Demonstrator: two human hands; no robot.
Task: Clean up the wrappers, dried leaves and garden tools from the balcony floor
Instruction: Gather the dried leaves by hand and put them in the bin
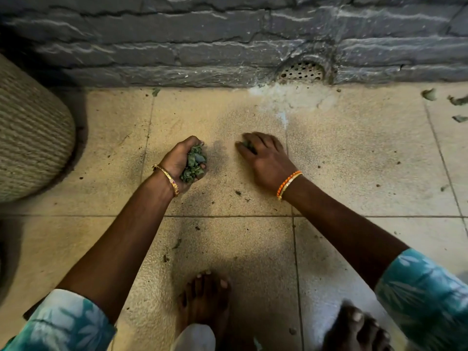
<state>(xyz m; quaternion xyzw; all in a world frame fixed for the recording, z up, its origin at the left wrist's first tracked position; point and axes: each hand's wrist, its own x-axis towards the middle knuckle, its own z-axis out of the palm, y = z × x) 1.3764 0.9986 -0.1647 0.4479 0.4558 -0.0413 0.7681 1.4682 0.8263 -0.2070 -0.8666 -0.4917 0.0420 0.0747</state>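
My left hand (pixel 180 160) is cupped palm-up over the beige tiled floor (pixel 354 158) and grips a bunch of dried green leaves (pixel 194 163). To its right, my right hand (pixel 263 158) lies low on the floor, palm down, its fingertips pinching a small dark leaf (pixel 247 145). Small leaf scraps (pixel 177 243) and crumbs lie scattered on the tiles between my arms and near my bare feet. More leaf pieces (pixel 430 94) lie at the far right by the wall. No wrappers or garden tools show in this view.
A grey stone wall (pixel 202 41) runs along the top, with a round perforated drain (pixel 301 71) at its foot. A ribbed woven pot or basket (pixel 30 133) stands at the left edge. My bare feet (pixel 205 297) are at the bottom.
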